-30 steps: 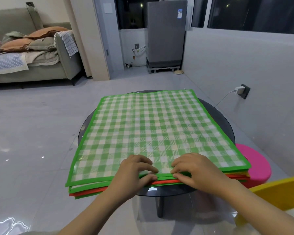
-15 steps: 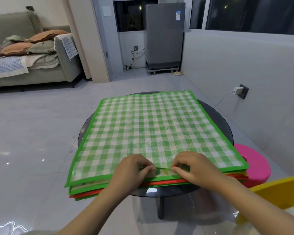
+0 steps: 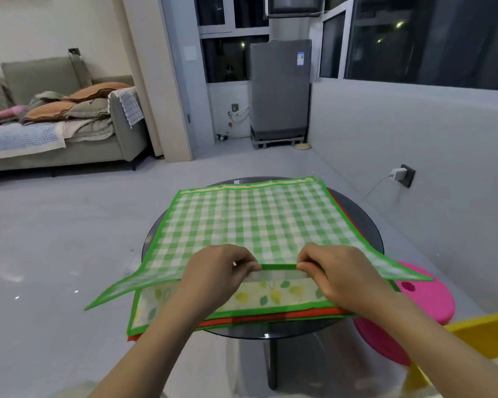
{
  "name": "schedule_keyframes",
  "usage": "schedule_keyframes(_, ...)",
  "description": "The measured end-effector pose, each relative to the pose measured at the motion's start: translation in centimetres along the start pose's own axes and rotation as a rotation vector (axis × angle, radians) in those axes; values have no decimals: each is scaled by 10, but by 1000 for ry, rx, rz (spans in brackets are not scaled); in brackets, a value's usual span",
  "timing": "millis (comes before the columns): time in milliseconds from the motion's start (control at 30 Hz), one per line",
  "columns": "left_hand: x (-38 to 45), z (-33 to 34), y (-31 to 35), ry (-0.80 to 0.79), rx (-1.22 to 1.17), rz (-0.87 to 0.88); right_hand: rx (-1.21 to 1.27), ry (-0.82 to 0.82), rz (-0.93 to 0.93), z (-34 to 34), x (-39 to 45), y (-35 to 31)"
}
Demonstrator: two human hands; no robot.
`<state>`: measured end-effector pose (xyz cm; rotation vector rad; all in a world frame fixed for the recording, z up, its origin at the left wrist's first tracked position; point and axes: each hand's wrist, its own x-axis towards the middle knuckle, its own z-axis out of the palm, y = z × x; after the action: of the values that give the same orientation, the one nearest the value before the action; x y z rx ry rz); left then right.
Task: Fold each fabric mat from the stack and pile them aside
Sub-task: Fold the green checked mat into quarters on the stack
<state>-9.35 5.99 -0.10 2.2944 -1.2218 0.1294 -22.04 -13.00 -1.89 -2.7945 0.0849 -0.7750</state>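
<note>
A green-and-white checked mat (image 3: 250, 225) with a green border tops a stack of fabric mats (image 3: 270, 310) on a round dark glass table (image 3: 365, 225). My left hand (image 3: 216, 271) and my right hand (image 3: 337, 271) both pinch the mat's near edge close to its middle and hold it lifted off the stack. The near corners sag down to either side. Under it lies a mat with a yellow and green leaf print (image 3: 270, 295), and below that show orange and green edges.
A pink round stool (image 3: 423, 297) stands right of the table, with a yellow chair (image 3: 483, 328) in front of it. A charger (image 3: 397, 174) is plugged into the right wall. A sofa (image 3: 55, 139) with bedding and a grey appliance (image 3: 279, 90) stand farther back.
Both hands went from pressing on the stack's near edge to pinching the checked mat's edge and raising it, baring the leaf-print mat beneath. The view has tilted upward.
</note>
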Motion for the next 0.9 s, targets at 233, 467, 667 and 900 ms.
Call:
schedule_keyframes(233, 30, -32, 15, 109, 164, 91, -249, 204, -89, -33, 31, -4)
schedule_keyframes(467, 96, -7, -21, 266, 245, 129, -229, 189, -32, -6, 91, 36)
schedule_keyframes(667, 129, 35, -69, 236, 294, 53, -132, 60, 45, 46, 127, 71)
schedule_keyframes(900, 138, 73, -92, -17, 364, -27, -112, -285, 271, 89, 139, 87)
